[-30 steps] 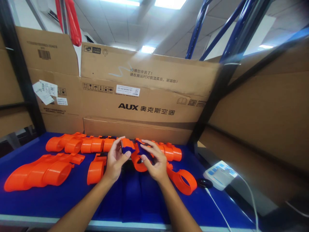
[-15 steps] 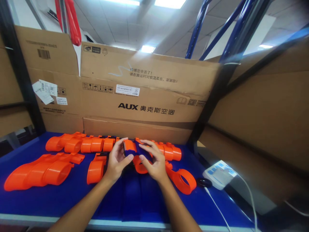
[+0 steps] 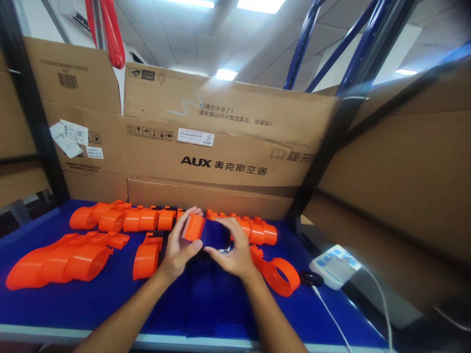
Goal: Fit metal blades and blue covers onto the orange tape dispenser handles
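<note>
Between my hands, above the blue table, is a tape dispenser [image 3: 194, 228] with an orange plate, a serrated edge on its left and a dark blue section on its right. My left hand [image 3: 179, 245] grips the orange end, thumb on the near side and fingers behind. My right hand [image 3: 235, 247] curves round the dark blue section, with its thumb at the near lower edge and fingers over the far side. The underside of the dispenser is hidden. Just left of my left hand stands an orange tape dispenser [image 3: 145, 259]; another orange dispenser [image 3: 281, 275] lies right of my right hand.
Several orange dispensers [image 3: 59, 260] are grouped at the left, with a row of more dispensers [image 3: 142, 219] along the back. A cardboard sheet [image 3: 228, 147] stands behind the blue tabletop [image 3: 121, 299]. A white device [image 3: 334, 264] with cables and a black object [image 3: 311, 278] sit at right.
The held dispenser has been tilted, so its orange plate and toothed edge now face me more. My right fingers have shifted from its top to its far right side.
</note>
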Tool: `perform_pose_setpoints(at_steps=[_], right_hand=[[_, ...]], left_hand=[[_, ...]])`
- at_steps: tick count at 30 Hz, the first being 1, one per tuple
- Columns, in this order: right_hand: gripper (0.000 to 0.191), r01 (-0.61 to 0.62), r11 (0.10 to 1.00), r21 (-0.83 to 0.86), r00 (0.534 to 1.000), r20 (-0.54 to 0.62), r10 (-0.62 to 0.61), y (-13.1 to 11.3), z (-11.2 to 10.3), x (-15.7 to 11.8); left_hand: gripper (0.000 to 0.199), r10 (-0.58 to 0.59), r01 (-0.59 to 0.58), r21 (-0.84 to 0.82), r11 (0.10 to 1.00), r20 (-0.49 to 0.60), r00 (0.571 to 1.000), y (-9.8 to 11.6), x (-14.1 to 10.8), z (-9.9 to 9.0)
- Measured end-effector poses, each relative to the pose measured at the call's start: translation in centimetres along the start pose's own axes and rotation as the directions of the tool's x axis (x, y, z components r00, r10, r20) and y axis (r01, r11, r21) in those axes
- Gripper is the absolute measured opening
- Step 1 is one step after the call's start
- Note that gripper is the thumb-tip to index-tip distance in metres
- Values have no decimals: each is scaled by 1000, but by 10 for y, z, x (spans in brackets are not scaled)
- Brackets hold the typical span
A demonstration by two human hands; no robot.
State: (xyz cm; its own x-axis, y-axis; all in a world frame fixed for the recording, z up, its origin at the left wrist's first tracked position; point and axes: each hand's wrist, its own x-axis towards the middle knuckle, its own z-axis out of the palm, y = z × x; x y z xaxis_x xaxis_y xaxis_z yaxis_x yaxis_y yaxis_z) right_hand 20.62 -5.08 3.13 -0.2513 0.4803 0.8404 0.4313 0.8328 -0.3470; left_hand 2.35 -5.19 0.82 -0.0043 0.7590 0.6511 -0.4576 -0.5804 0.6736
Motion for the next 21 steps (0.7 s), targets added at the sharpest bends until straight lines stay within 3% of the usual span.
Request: perform_pose_setpoints(at_steps=[4, 8, 21], right_hand=[[72, 96, 988, -120, 993, -59, -103, 2, 3, -3], [79, 135, 972, -190, 989, -42, -145, 4, 5, -5], [81, 132, 968, -215, 989, -43, -144, 2, 5, -6]], left_hand=[[60, 6, 1, 117, 993, -66, 998, 1, 3, 1], [47, 37, -22, 164, 986, -85, 996, 2, 4, 2], [39, 66, -44, 182, 982, -114, 991, 2, 5, 1]])
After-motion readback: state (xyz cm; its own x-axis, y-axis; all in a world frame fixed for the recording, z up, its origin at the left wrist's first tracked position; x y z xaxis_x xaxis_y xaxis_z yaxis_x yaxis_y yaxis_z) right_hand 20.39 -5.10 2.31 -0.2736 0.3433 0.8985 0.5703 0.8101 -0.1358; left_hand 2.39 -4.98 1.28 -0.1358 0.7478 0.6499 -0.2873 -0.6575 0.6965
